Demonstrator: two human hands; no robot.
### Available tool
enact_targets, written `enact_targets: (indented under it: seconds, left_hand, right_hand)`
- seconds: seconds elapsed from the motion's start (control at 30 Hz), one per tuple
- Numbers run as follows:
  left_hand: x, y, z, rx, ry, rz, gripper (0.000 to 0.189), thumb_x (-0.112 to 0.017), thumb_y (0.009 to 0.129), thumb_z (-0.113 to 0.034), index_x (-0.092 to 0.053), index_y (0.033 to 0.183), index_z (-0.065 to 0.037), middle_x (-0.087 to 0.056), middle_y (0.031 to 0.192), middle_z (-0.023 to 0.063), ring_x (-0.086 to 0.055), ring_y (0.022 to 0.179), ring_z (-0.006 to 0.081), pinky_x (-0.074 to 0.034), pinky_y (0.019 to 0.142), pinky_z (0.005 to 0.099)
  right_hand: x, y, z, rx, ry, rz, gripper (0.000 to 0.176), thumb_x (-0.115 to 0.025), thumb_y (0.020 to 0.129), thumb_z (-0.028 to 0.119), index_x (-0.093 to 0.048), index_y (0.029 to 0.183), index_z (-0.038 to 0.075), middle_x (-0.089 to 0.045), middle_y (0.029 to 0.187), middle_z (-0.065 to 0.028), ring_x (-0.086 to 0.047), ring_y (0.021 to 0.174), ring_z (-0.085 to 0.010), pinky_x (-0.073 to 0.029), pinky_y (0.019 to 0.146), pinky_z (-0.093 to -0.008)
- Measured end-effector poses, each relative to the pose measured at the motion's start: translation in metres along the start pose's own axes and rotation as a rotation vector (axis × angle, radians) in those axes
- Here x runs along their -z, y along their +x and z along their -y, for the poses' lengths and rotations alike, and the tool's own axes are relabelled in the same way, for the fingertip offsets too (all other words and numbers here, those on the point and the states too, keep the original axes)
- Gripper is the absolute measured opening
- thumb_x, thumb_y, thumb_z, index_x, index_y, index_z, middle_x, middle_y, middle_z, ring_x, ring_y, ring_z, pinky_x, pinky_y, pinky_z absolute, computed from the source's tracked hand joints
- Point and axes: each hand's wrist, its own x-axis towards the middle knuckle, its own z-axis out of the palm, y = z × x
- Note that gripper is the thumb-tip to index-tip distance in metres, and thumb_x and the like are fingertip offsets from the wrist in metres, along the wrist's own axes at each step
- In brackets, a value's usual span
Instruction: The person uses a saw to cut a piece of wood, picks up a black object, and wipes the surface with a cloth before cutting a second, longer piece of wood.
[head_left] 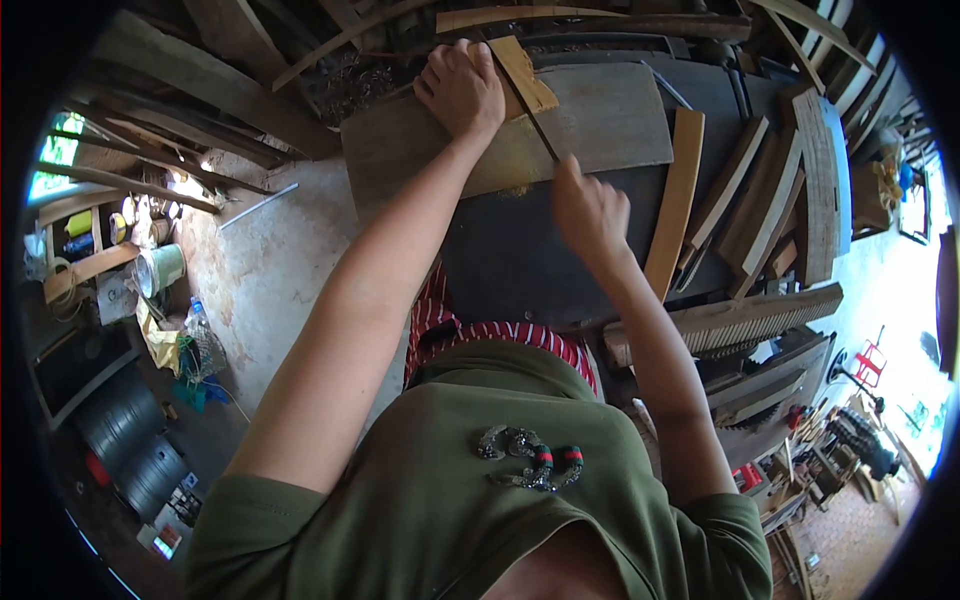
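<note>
A short yellowish piece of wood (524,78) lies on a flat grey-brown board (610,115) on the dark bench top. My left hand (465,90) grips and presses this piece at its left side, fingers curled over it. In my right hand (592,207), the fingers are wrapped round the near end of a handsaw (535,122), its long, thin dark blade seen edge-on. The blade slants away across the wood, just right of my left hand. The handle is hidden in my fist. Fine yellow sawdust (515,190) lies on the board's near edge.
Right of the board lies a curved wooden strip (676,200), with several more curved pieces (770,200) beyond it. A ribbed wooden piece (740,318) sits by the bench's right side. Planks (200,75) lean at the far left; a bucket (160,270) stands on the left.
</note>
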Motion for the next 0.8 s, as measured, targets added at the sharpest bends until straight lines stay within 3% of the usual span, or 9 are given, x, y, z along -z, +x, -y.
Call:
enact_targets:
  seconds: [0.13, 0.27, 0.4, 0.47, 0.6, 0.67, 0.8]
  left_hand:
    - [0.001, 0.0, 0.0, 0.003, 0.017, 0.045, 0.047, -0.034, 0.102, -0.048, -0.055, 0.128, -0.015, -0.049, 0.13, 0.0102, -0.045, 0.123, 0.0319, -0.026, 0.107, 0.05]
    - [0.004, 0.0, -0.003, 0.002, 0.025, 0.015, 0.047, -0.035, 0.102, -0.048, -0.055, 0.128, -0.014, -0.049, 0.13, 0.0103, -0.044, 0.124, 0.0315, -0.026, 0.108, 0.0496]
    - [0.004, -0.002, -0.005, 0.016, 0.024, 0.035, 0.048, -0.035, 0.102, -0.049, -0.055, 0.128, -0.015, -0.049, 0.13, 0.0103, -0.045, 0.124, 0.0313, -0.026, 0.108, 0.0494]
    - [0.003, 0.002, -0.003, 0.026, 0.018, 0.026, 0.048, -0.035, 0.101, -0.049, -0.056, 0.127, -0.014, -0.049, 0.13, 0.0103, -0.045, 0.124, 0.0313, -0.026, 0.108, 0.0494]
    - [0.002, -0.002, -0.002, 0.011, -0.006, 0.014, 0.043, -0.039, 0.101, -0.048, -0.056, 0.121, -0.014, -0.049, 0.127, 0.0107, -0.045, 0.122, 0.0299, -0.026, 0.108, 0.0547]
    - [-0.001, 0.0, -0.001, -0.007, -0.006, -0.009, 0.043, -0.039, 0.101, -0.048, -0.056, 0.122, -0.014, -0.049, 0.127, 0.0105, -0.045, 0.122, 0.0303, -0.025, 0.108, 0.0552]
    - [0.0, 0.0, -0.003, -0.002, 0.028, -0.009, 0.044, -0.039, 0.101, -0.048, -0.056, 0.123, -0.014, -0.049, 0.127, 0.0099, -0.044, 0.123, 0.0301, -0.024, 0.109, 0.0562]
  right_hand:
    - [0.001, -0.007, -0.002, -0.03, -0.006, 0.068, 0.007, -0.05, 0.087, 0.012, -0.051, 0.089, 0.006, -0.067, 0.066, -0.0181, -0.07, 0.065, -0.0354, -0.054, 0.059, -0.0464]
    - [-0.019, 0.051, 0.011, 0.043, 0.016, -0.089, 0.006, -0.051, 0.087, 0.012, -0.051, 0.088, 0.006, -0.068, 0.066, -0.0168, -0.07, 0.065, -0.0345, -0.055, 0.059, -0.0455]
    - [-0.016, 0.045, 0.011, 0.062, 0.001, -0.099, 0.01, -0.048, 0.094, 0.017, -0.048, 0.093, 0.007, -0.066, 0.066, -0.0187, -0.068, 0.064, -0.0383, -0.052, 0.057, -0.0506]
    - [-0.001, 0.01, 0.006, -0.009, -0.008, 0.005, 0.004, -0.051, 0.087, 0.01, -0.05, 0.086, 0.006, -0.068, 0.067, -0.0168, -0.07, 0.064, -0.0342, -0.054, 0.057, -0.0449]
    - [0.002, -0.008, -0.001, -0.027, -0.047, 0.093, 0.004, -0.051, 0.087, 0.01, -0.05, 0.086, 0.007, -0.068, 0.066, -0.0172, -0.07, 0.062, -0.034, -0.054, 0.055, -0.0444]
    - [-0.01, 0.013, 0.001, 0.026, -0.013, -0.058, 0.005, -0.051, 0.087, 0.011, -0.05, 0.084, 0.007, -0.067, 0.064, -0.0171, -0.069, 0.06, -0.0339, -0.054, 0.053, -0.0439]
    - [-0.019, 0.035, 0.012, 0.035, -0.02, -0.154, 0.006, -0.051, 0.087, 0.011, -0.05, 0.082, 0.007, -0.066, 0.062, -0.0167, -0.069, 0.059, -0.0337, -0.054, 0.053, -0.0441]
